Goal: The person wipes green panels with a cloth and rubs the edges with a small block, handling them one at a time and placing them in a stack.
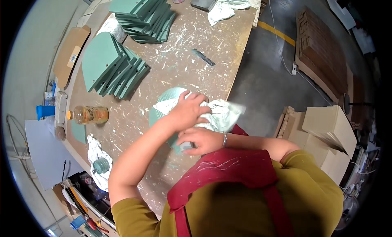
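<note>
On the paint-flecked counter [196, 37] two stacks of green panels [143, 14] look finished (my guess). One green panel [169, 98] lies before me, still being wiped: my left hand [188, 111] presses the white rag [220, 116] down, my right hand [202, 140] grips its edge.

Left hand [190, 110] presses a white rag [220, 114] onto a green panel [163, 102] near the bench [183, 61] front edge; right hand [202, 140] grips the panel's near edge. Two green panel stacks [112, 69] lie toward the far-left side, bottle [87, 114] at left edge.
</note>
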Action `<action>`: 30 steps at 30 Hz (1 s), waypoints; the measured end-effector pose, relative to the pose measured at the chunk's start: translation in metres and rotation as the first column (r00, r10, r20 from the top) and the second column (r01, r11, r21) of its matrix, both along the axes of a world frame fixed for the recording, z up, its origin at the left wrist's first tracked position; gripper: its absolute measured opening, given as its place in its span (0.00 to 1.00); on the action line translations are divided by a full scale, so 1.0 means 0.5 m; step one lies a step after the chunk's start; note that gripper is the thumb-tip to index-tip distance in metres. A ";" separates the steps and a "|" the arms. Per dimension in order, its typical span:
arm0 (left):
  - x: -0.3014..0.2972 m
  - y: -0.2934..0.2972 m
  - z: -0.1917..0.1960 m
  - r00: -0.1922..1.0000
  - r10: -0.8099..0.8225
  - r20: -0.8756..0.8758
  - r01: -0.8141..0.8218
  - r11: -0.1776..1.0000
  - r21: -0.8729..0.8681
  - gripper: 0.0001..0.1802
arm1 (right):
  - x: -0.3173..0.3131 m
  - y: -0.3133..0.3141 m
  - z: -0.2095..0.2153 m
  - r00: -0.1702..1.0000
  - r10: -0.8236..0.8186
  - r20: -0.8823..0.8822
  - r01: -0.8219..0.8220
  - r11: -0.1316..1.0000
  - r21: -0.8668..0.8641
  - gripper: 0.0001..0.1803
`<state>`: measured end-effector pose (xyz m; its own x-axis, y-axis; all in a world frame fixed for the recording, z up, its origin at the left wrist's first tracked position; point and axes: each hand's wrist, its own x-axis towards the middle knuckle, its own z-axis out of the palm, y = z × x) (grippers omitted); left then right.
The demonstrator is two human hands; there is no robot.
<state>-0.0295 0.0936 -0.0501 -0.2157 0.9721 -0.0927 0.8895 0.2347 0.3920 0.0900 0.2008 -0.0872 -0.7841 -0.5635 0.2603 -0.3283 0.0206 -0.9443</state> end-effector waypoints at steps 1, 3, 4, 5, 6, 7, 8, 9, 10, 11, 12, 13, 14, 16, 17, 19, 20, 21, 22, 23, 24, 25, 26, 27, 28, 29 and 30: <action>-0.006 0.002 -0.005 1.000 0.027 -0.011 -0.027 1.000 0.008 0.15 | 0.000 -0.002 0.002 1.000 0.010 0.030 -0.009 1.000 -0.016 0.19; -0.022 0.011 -0.010 0.980 0.191 -0.055 -0.194 0.978 -0.072 0.14 | -0.004 -0.001 0.008 1.000 0.008 0.028 -0.008 1.000 -0.012 0.19; -0.029 0.016 -0.009 0.960 0.268 -0.081 -0.276 0.955 -0.110 0.14 | -0.005 -0.002 0.015 0.996 0.018 0.083 -0.018 1.000 -0.005 0.19; -0.034 0.019 -0.009 0.939 0.343 -0.035 -0.345 0.936 -0.073 0.14 | 0.001 -0.003 0.019 0.995 0.007 0.097 -0.006 1.000 -0.009 0.18; -0.027 0.021 -0.008 0.957 0.288 -0.030 -0.288 0.957 -0.033 0.14 | -0.001 -0.001 0.020 0.994 -0.012 0.106 0.013 1.000 -0.012 0.18; -0.011 0.019 -0.007 0.973 0.231 -0.027 -0.231 0.973 0.007 0.14 | 0.000 -0.002 0.016 0.992 -0.010 0.123 0.010 1.000 -0.004 0.18; 0.008 0.017 -0.007 0.985 0.173 -0.026 -0.172 0.984 0.047 0.15 | 0.004 -0.005 0.008 0.990 -0.008 0.140 0.007 1.000 0.004 0.18; 0.036 0.012 -0.007 0.999 0.038 -0.013 -0.037 0.996 0.077 0.15 | 0.010 -0.013 0.007 0.987 -0.001 0.162 0.000 1.000 0.006 0.18; 0.037 0.012 -0.009 0.999 0.041 -0.017 -0.040 0.996 0.076 0.15 | 0.013 -0.016 0.007 0.992 -0.029 0.122 0.027 0.999 0.019 0.18; 0.033 0.014 -0.013 0.999 0.045 -0.021 -0.043 0.996 0.075 0.15 | 0.015 -0.017 0.008 0.995 -0.058 0.081 0.055 0.998 0.031 0.18; 0.022 0.016 -0.015 0.998 0.051 -0.033 -0.048 0.996 0.075 0.15 | 0.012 -0.020 0.010 0.996 -0.083 0.032 0.081 0.996 0.042 0.18; 0.013 0.023 -0.025 0.988 0.124 -0.096 -0.118 0.991 0.064 0.14 | 0.009 -0.024 0.006 0.992 -0.122 0.018 0.121 0.992 0.042 0.19; 0.000 0.025 -0.032 0.966 0.207 -0.155 -0.200 0.978 0.059 0.14 | 0.014 -0.026 0.005 0.990 -0.137 0.038 0.136 0.990 0.049 0.18; -0.004 0.021 -0.021 0.930 0.367 -0.035 -0.366 0.930 0.041 0.17 | 0.015 -0.025 0.011 0.990 -0.089 0.113 0.083 0.995 0.054 0.18; 0.001 0.010 -0.013 0.957 0.288 -0.021 -0.287 0.957 0.031 0.21 | 0.016 -0.027 0.009 0.993 -0.095 0.067 0.091 0.994 0.067 0.18; 0.033 0.001 0.015 0.995 0.097 0.027 -0.093 0.988 -0.122 0.31 | 0.023 -0.035 -0.007 0.993 -0.114 -0.007 0.114 0.989 0.089 0.18; 0.034 0.006 0.011 0.997 0.071 0.025 -0.067 0.990 -0.121 0.30 | 0.025 -0.036 -0.014 0.991 -0.129 -0.039 0.132 0.986 0.105 0.18; 0.033 0.005 0.012 0.998 0.056 0.016 -0.053 0.991 -0.122 0.29 | 0.025 -0.041 -0.012 0.988 -0.132 -0.078 0.140 0.983 0.117 0.19; 0.032 0.005 0.012 0.999 0.039 0.007 -0.038 0.992 -0.123 0.28 | 0.025 -0.044 -0.009 0.984 -0.135 -0.116 0.150 0.980 0.129 0.19; 0.032 0.007 0.012 0.999 0.049 0.021 -0.046 0.992 -0.114 0.27 | 0.027 -0.044 -0.005 0.991 -0.127 -0.032 0.130 0.987 0.095 0.18; 0.028 0.005 -0.002 0.996 0.085 0.020 -0.083 0.993 -0.089 0.27 | 0.027 -0.044 -0.004 0.991 -0.131 -0.018 0.132 0.987 0.094 0.18; 0.025 0.002 -0.020 0.992 0.122 0.019 -0.120 0.991 -0.066 0.27 | 0.027 -0.045 -0.003 0.991 -0.134 -0.004 0.134 0.987 0.091 0.18; 0.023 -0.004 -0.037 0.987 0.159 0.020 -0.158 0.987 -0.042 0.27 | 0.028 -0.046 -0.002 0.991 -0.137 0.010 0.135 0.987 0.088 0.18; 0.025 0.000 -0.038 0.987 0.158 0.006 -0.157 0.987 -0.033 0.27 | 0.028 -0.044 -0.003 0.989 -0.148 0.020 0.146 0.986 0.081 0.19; 0.034 0.006 -0.020 0.991 0.132 0.006 -0.132 0.990 -0.045 0.27 | 0.028 -0.044 -0.007 0.991 -0.130 -0.008 0.130 0.986 0.106 0.19; 0.046 0.010 0.000 0.994 0.107 0.007 -0.107 0.993 -0.057 0.27 | 0.029 -0.046 -0.013 0.993 -0.111 -0.036 0.115 0.985 0.131 0.19; 0.056 0.009 0.012 0.996 0.091 0.013 -0.090 0.994 -0.066 0.27 | 0.031 -0.049 -0.012 0.995 -0.082 -0.060 0.090 0.983 0.160 0.19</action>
<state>-0.0014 0.0982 -0.0442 -0.3009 0.9403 -0.1593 0.8572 0.3399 0.3868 0.1057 0.1765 -0.0929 -0.8190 -0.5326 0.2135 -0.3681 0.2021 -0.9076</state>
